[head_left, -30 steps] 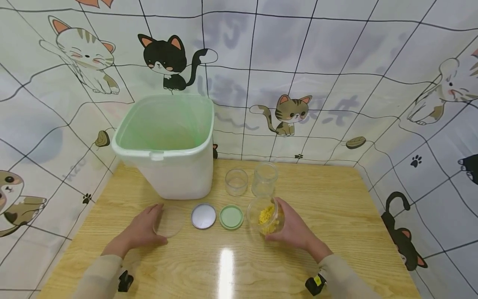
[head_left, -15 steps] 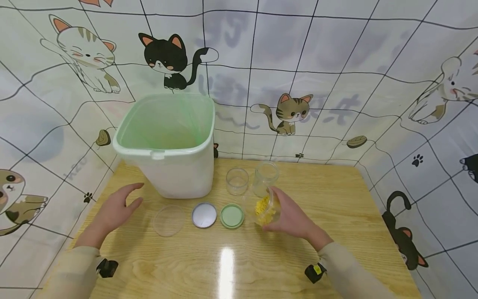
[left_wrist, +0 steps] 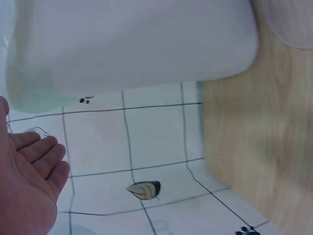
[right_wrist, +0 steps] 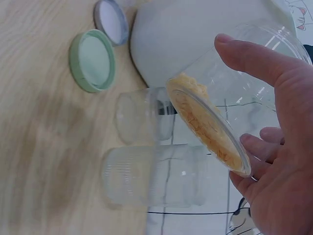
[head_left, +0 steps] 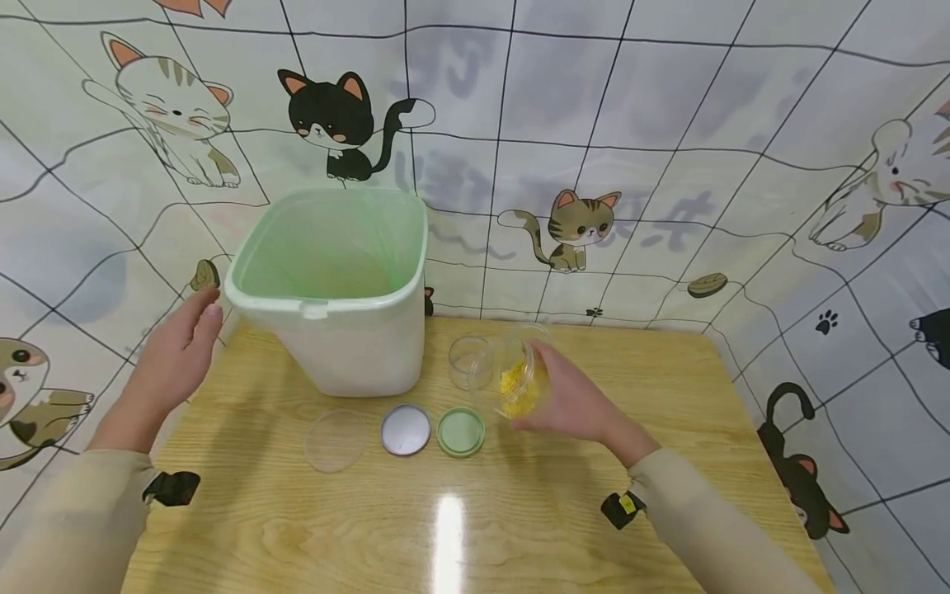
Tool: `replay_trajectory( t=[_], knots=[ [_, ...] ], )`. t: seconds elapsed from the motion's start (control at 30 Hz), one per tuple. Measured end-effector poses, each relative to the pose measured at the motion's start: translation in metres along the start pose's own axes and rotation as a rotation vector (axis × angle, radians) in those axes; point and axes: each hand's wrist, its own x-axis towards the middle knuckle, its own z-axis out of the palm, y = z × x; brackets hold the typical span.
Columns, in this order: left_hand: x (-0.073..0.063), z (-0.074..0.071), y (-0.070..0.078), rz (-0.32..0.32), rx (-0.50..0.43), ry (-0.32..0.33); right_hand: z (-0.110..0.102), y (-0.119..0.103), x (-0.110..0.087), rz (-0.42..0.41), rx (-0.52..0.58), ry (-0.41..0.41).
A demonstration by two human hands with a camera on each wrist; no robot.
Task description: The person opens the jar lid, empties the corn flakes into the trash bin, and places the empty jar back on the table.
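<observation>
My right hand grips a clear round container with yellow crumbly bits in its bottom. It is tilted and held up off the table, its mouth towards the bin. Beyond it stand a short clear jar and a taller clear jar, both partly covered in the head view. My left hand is raised in the air left of the bin, fingers extended, holding nothing. The bin is white with a pale green liner over its rim.
In a row on the wooden table lie a clear round disc-like lid, a silver-white lid and a green lid. A cat-patterned sheet surrounds the table at the back and sides.
My left hand has left the clear lid and risen up and left beside the bin. My right hand has lifted and tilted the container, moving it slightly left and away from me.
</observation>
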Motion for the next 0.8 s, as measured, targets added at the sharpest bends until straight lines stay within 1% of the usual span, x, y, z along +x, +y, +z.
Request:
replay_trajectory(
  t=[0.07,0.17,0.23,0.33,0.43,0.53,0.7,0.8],
  knots=[
    [0.005,-0.004,0.008,0.008,-0.020,0.005,-0.006,-0.004,0.005,-0.018,-0.001,0.010],
    [0.011,-0.007,0.018,0.022,-0.038,-0.005,-0.015,-0.011,0.014,-0.036,-0.004,0.019],
    [0.015,-0.007,0.023,0.038,-0.040,-0.012,-0.020,-0.017,0.019,-0.049,-0.017,0.023],
    [0.022,-0.006,0.029,0.074,-0.040,-0.005,-0.028,-0.026,0.026,-0.052,-0.050,0.024],
    [0.025,-0.003,0.032,0.087,-0.036,-0.006,-0.036,-0.036,0.031,-0.043,-0.077,0.018],
    [0.025,-0.001,0.032,0.081,-0.025,-0.014,-0.042,-0.044,0.036,-0.032,-0.108,0.015],
    [0.027,0.003,0.033,0.100,0.003,0.015,-0.054,-0.056,0.046,-0.040,-0.144,0.035],
    [0.028,0.004,0.034,0.102,0.020,0.022,-0.060,-0.063,0.051,-0.038,-0.170,0.043]
  ],
)
